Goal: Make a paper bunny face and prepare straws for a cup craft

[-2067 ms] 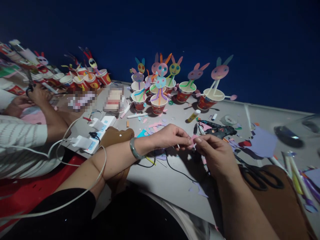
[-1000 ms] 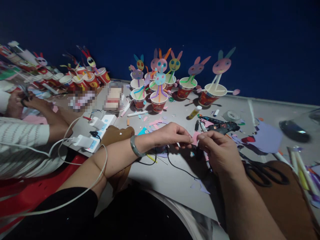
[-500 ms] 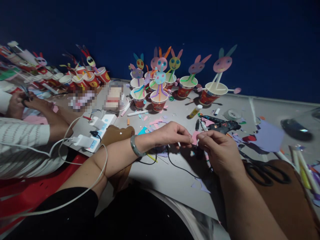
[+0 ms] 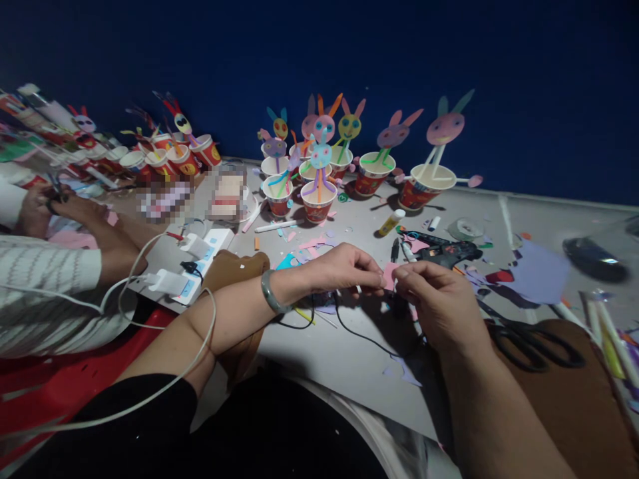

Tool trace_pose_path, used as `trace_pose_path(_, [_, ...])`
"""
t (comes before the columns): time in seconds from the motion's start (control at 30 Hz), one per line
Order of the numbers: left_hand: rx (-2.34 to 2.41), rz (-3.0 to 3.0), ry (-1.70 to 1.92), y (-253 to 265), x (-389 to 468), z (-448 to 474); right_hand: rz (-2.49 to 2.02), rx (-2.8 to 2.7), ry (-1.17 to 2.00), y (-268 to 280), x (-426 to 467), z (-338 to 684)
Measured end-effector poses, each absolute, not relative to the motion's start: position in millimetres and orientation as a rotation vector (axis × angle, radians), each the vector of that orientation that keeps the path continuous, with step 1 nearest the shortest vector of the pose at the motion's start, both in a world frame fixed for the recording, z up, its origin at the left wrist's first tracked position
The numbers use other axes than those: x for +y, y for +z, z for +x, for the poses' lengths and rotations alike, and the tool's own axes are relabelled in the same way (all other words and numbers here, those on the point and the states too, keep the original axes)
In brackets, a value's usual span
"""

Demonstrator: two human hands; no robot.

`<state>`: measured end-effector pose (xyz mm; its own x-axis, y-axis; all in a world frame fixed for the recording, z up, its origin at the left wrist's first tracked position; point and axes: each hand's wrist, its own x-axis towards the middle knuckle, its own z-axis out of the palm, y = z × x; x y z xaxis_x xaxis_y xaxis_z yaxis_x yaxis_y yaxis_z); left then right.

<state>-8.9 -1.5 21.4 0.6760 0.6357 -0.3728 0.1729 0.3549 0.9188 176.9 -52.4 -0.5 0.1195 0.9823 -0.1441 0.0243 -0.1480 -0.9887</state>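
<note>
A small piece of pink paper (image 4: 389, 275) is pinched between my two hands above the table. My left hand (image 4: 349, 269), with a bangle at the wrist, grips its left side with closed fingers. On the other side, thumb and fingers of my right hand (image 4: 434, 293) close on the paper's right edge. Just beyond lie a dark glue gun (image 4: 446, 251) and a dark-tipped pen (image 4: 395, 251). Black-handled scissors (image 4: 536, 342) rest to the right of my right hand, on a brown piece of material (image 4: 564, 412). My fingers partly cover the paper.
Several red paper cups (image 4: 318, 211) with paper rabbit figures stand along the back. A glue stick (image 4: 391, 223), tape roll (image 4: 464, 229) and purple paper (image 4: 542, 269) lie behind my right hand. A power strip (image 4: 204, 263) trails white cables over my left arm. A co-worker's hands (image 4: 74, 213) are at left.
Both hands keep almost the same pose around the pink paper. The view has shifted very slightly.
</note>
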Motion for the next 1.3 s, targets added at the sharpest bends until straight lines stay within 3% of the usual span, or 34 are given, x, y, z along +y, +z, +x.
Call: trace_pose_path(1.3, [0.829,1.165,0.418,19,-1,-6,-1.376,-1.096,1.189,-8,-50,174])
